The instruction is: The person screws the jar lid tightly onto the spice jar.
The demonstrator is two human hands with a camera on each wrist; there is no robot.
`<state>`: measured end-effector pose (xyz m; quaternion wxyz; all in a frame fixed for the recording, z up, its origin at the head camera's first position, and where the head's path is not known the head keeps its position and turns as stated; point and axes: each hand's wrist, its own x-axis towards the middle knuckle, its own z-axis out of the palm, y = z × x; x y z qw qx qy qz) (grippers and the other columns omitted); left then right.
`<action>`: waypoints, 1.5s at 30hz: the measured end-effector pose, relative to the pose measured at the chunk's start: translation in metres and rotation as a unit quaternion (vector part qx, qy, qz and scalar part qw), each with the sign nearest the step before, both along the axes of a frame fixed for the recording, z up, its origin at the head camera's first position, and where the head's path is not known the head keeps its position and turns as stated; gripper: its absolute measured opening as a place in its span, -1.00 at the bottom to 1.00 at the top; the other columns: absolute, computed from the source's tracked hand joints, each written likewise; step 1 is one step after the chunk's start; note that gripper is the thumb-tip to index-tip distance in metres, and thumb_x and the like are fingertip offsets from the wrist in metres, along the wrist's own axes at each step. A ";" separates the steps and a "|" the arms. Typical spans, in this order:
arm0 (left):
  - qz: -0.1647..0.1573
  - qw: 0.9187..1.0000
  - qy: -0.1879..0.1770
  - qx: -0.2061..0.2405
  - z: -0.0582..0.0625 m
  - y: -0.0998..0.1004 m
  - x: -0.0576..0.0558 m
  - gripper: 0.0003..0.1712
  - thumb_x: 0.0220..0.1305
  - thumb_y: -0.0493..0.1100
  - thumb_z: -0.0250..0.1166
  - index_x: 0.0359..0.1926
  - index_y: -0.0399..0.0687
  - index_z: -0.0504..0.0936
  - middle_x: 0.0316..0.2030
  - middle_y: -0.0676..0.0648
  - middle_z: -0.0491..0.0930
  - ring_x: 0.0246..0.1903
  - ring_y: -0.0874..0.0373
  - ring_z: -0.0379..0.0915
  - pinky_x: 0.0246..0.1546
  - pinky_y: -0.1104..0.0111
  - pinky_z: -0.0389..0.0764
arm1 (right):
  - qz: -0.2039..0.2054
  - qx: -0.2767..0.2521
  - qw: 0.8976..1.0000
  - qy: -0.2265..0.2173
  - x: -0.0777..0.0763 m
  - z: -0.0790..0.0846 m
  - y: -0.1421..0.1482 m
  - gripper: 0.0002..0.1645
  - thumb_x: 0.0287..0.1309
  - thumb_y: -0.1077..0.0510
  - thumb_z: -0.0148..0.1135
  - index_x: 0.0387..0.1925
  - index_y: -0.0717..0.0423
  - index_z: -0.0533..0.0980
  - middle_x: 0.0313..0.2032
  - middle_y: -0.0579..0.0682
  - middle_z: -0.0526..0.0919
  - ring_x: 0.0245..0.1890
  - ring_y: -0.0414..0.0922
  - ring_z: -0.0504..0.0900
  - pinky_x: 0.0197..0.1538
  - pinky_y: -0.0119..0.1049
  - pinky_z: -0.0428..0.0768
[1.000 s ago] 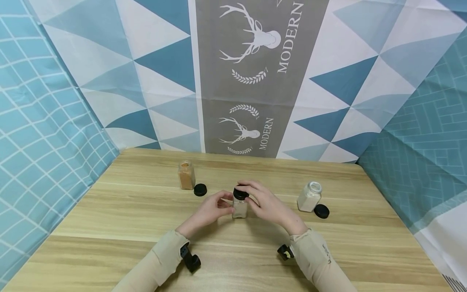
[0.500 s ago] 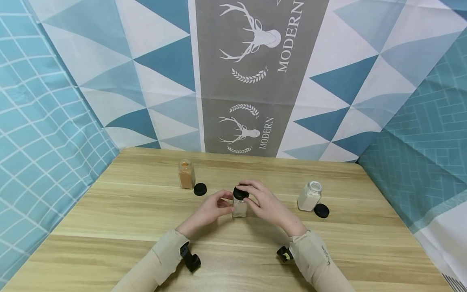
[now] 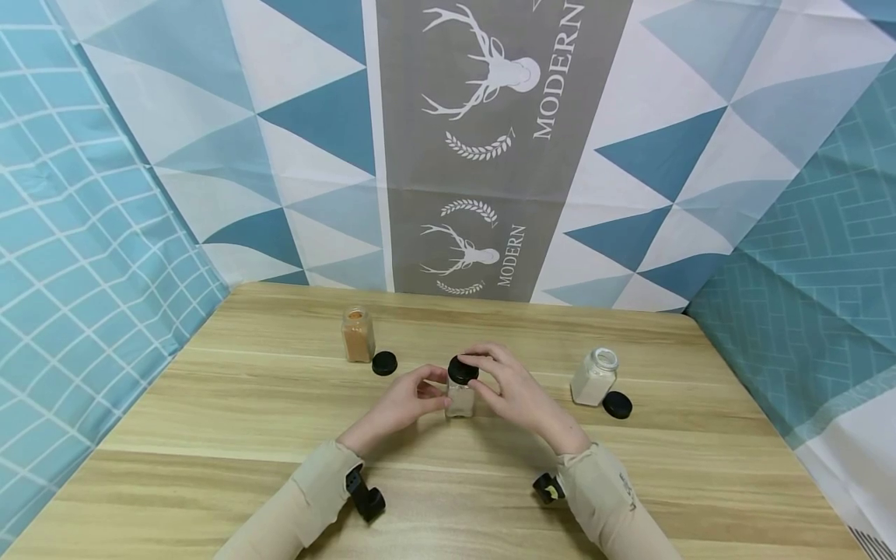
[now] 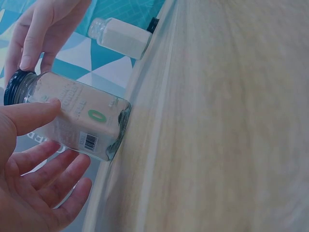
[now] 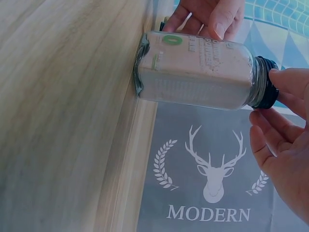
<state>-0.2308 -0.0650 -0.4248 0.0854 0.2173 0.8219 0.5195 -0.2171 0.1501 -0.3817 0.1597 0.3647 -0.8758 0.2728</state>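
A square glass spice jar (image 3: 460, 401) of pale powder stands upright on the table between both hands, its black lid (image 3: 463, 369) on top. The left hand (image 3: 407, 400) holds the jar's body from the left; in the left wrist view its thumb lies against the labelled glass (image 4: 79, 111), the other fingers curving loosely beneath. With thumb and fingertips, the right hand (image 3: 516, 395) pinches the rim of the lid, seen also in the right wrist view as a black lid (image 5: 268, 83). Whether the lid's threads are engaged cannot be told.
An uncapped jar of orange-brown powder (image 3: 358, 338) stands at the back left, a black lid (image 3: 384, 363) beside it. On the right is an uncapped jar of white powder (image 3: 593, 379) with another black lid (image 3: 617, 404) near its base. Patterned cloth (image 3: 469, 179) hangs behind the table.
The right hand's fingers have shifted slightly back and to the right around the lid. The left hand and the jar stay in place.
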 end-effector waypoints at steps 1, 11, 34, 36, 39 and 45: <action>0.001 1.000 0.000 0.001 0.000 0.000 0.000 -0.52 0.09 -0.04 0.31 0.04 -0.06 0.47 0.00 -0.08 0.51 -0.13 0.06 0.52 -0.11 0.27 0.54 | -0.001 0.000 1.000 -0.001 0.000 0.000 0.000 -0.57 0.16 0.15 0.17 0.09 0.02 0.45 0.09 -0.03 0.42 0.13 -0.15 0.35 0.15 -0.17 0.40; 0.008 1.000 0.002 0.003 0.006 0.002 0.005 -0.53 0.11 -0.15 0.30 0.06 -0.16 0.45 -0.01 -0.15 0.51 -0.13 -0.01 0.51 -0.11 0.21 0.53 | -0.010 -0.010 1.000 0.003 0.001 -0.001 0.003 -0.59 0.15 0.17 0.17 0.07 0.03 0.46 0.04 -0.04 0.44 0.07 -0.16 0.41 0.08 -0.21 0.46; 0.003 1.000 -0.003 -0.001 0.038 0.003 0.025 -0.58 0.14 -0.24 0.26 0.04 -0.23 0.45 -0.01 -0.21 0.50 -0.11 -0.09 0.50 -0.09 0.21 0.53 | -0.008 -0.024 1.000 -0.003 0.002 -0.003 0.002 -0.57 0.13 0.25 0.16 0.08 0.09 0.41 0.10 0.00 0.48 0.10 -0.11 0.45 0.15 -0.22 0.42; 0.003 1.000 -0.005 -0.001 0.038 0.003 0.025 -0.58 0.15 -0.24 0.25 0.04 -0.23 0.45 0.00 -0.22 0.49 -0.10 -0.09 0.49 -0.09 0.20 0.52 | -0.007 -0.024 1.000 -0.001 0.002 -0.003 0.002 -0.56 0.14 0.25 0.15 0.09 0.10 0.40 0.10 0.01 0.48 0.11 -0.11 0.45 0.15 -0.22 0.41; 0.001 1.000 -0.004 0.001 0.037 0.002 0.025 -0.57 0.15 -0.23 0.25 0.05 -0.25 0.44 0.00 -0.23 0.49 -0.10 -0.11 0.49 -0.09 0.18 0.52 | -0.005 -0.027 1.000 0.000 0.001 -0.003 0.002 -0.57 0.14 0.26 0.15 0.08 0.11 0.40 0.10 0.03 0.48 0.10 -0.10 0.46 0.13 -0.23 0.43; -0.004 1.000 -0.007 0.006 0.036 0.002 0.024 -0.55 0.16 -0.22 0.24 0.07 -0.28 0.42 0.01 -0.23 0.48 -0.08 -0.12 0.48 -0.09 0.18 0.53 | -0.001 -0.032 0.999 0.003 0.002 -0.004 0.002 -0.56 0.13 0.26 0.17 0.08 0.11 0.40 0.09 0.04 0.49 0.06 -0.11 0.48 0.05 -0.26 0.49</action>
